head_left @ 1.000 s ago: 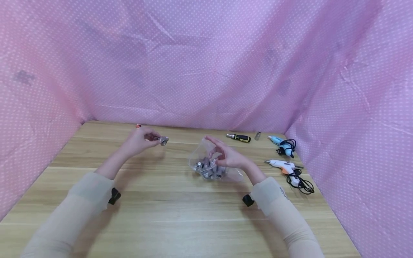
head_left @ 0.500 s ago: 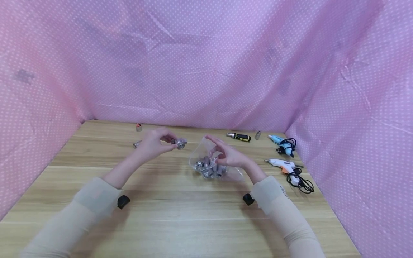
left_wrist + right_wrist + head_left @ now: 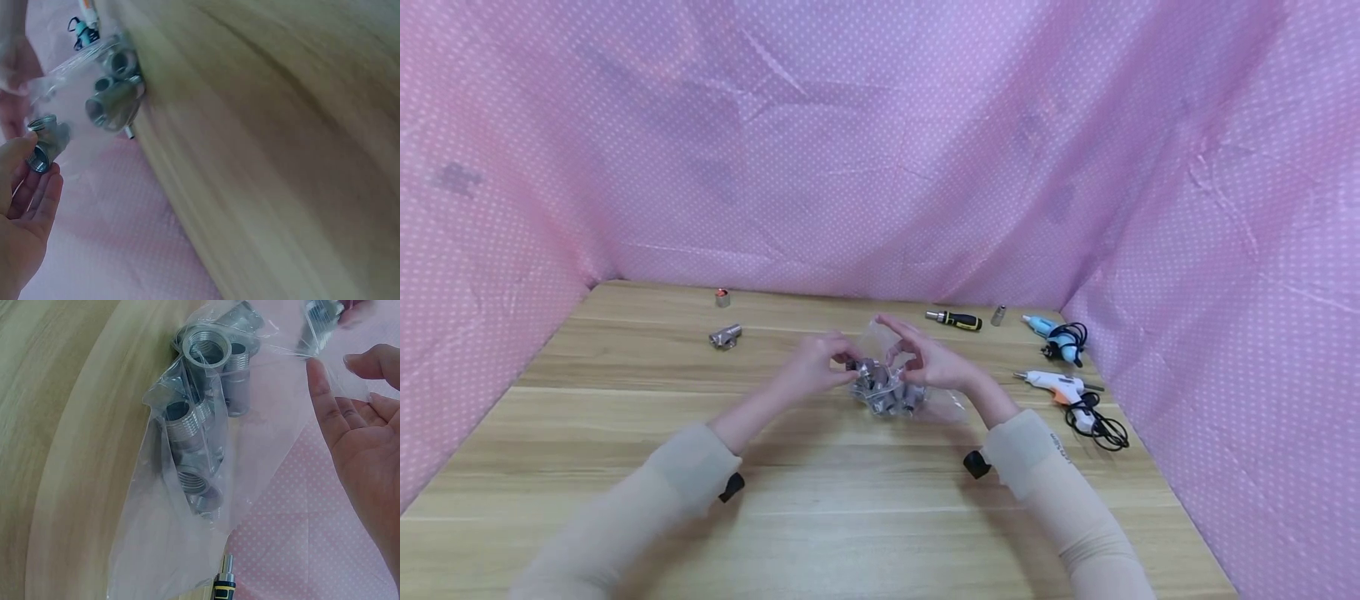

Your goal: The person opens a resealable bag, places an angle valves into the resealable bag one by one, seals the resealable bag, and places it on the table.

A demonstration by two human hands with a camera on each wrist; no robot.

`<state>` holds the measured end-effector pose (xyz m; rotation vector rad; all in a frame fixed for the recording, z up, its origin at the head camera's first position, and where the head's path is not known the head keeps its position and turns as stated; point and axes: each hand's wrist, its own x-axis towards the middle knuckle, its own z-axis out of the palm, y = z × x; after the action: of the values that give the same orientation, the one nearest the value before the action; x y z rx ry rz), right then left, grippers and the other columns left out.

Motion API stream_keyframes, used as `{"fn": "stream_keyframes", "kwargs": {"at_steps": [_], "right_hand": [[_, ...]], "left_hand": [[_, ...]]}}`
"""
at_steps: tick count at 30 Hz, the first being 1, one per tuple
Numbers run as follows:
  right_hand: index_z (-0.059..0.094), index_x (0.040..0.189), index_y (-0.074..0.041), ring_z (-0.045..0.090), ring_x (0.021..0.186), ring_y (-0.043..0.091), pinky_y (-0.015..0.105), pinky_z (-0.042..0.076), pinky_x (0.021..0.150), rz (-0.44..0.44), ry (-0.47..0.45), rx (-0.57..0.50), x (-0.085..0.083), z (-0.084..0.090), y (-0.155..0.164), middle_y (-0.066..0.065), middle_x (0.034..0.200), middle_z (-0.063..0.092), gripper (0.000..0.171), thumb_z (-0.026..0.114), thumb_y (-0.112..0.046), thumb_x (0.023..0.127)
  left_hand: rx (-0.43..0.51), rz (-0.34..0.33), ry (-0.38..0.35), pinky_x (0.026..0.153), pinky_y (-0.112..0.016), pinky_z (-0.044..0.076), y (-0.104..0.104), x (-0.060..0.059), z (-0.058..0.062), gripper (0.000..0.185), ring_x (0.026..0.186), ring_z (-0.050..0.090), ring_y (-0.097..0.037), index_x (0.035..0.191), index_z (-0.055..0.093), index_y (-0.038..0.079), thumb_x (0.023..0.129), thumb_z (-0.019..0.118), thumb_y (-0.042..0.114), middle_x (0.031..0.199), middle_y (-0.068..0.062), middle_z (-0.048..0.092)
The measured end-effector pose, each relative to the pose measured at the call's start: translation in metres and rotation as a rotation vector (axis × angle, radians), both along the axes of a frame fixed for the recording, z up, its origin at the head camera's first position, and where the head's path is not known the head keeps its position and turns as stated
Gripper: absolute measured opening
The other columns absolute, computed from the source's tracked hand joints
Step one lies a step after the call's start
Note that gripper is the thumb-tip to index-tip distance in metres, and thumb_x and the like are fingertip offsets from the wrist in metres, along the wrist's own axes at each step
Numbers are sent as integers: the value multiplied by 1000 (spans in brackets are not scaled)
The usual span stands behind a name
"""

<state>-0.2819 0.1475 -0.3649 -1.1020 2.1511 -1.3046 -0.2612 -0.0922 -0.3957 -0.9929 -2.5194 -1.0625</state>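
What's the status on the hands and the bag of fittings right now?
Left hand pinches a metal fitting at the bag mouth. Right hand holds the clear bag open. Nothing in the way.

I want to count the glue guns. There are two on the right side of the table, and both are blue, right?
Not quite. There are two glue guns on the right side of the table, but only one is blue. The farther glue gun is blue; the nearer glue gun is white with an orange trigger. The head view shows both.
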Motion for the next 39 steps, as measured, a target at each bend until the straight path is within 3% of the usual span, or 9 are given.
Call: {"fn": "stream_keyframes", "kwargs": {"at_steps": [10, 17, 24, 30, 37, 39], "right_hand": [[7, 151, -6, 47, 112, 45, 53, 50, 87, 6, 16, -5, 1, 1, 0, 15, 155, 9, 92, 51, 23, 76], [7, 152, -11, 47, 113, 46, 37, 54, 80, -3, 4, 4, 2, 2, 0, 12, 155, 9, 95, 52, 22, 76], [7, 152, -10, 48, 112, 48, 41, 54, 81, -1, 7, 3, 2, 1, 0, 14, 153, 14, 94, 53, 20, 76], [6, 152, -13, 46, 112, 50, 39, 54, 83, 1, -7, -1, 3, 0, 1, 17, 149, 20, 96, 52, 20, 75], [6, 152, -13, 45, 111, 53, 34, 54, 81, 10, -14, -15, 2, -1, 2, 27, 140, 26, 97, 52, 21, 75], [6, 152, -13, 46, 111, 52, 34, 55, 81, 10, -8, -12, 2, -1, 1, 27, 140, 26, 97, 52, 21, 75]], "left_hand": [[-53, -45, -11, 78, -25, 55, 15, -2, -15, 19, 85, 65, -18, 93, 70, 2, 75, 77, 4, 94, -9, 68], [20, -57, -19, 82, -31, 55, 0, -2, -9, 23, 90, 66, -22, 99, 69, 4, 77, 76, 5, 98, -7, 70], [40, -28, 0, 85, -43, 53, -31, 1, 6, 29, 95, 63, -27, 103, 68, 4, 76, 77, 8, 103, -10, 69], [-12, 72, -33, 94, -47, 47, -71, 2, 20, 34, 107, 60, -29, 110, 66, 6, 78, 77, 14, 112, -9, 67], [-21, 164, -55, 95, -50, 45, -124, -10, 21, 42, 112, 56, -33, 115, 62, 3, 77, 77, 12, 116, -14, 65], [-27, 191, -64, 91, -52, 47, -137, -13, 20, 43, 106, 59, -35, 117, 62, 3, 77, 77, 13, 117, -15, 64]]}}
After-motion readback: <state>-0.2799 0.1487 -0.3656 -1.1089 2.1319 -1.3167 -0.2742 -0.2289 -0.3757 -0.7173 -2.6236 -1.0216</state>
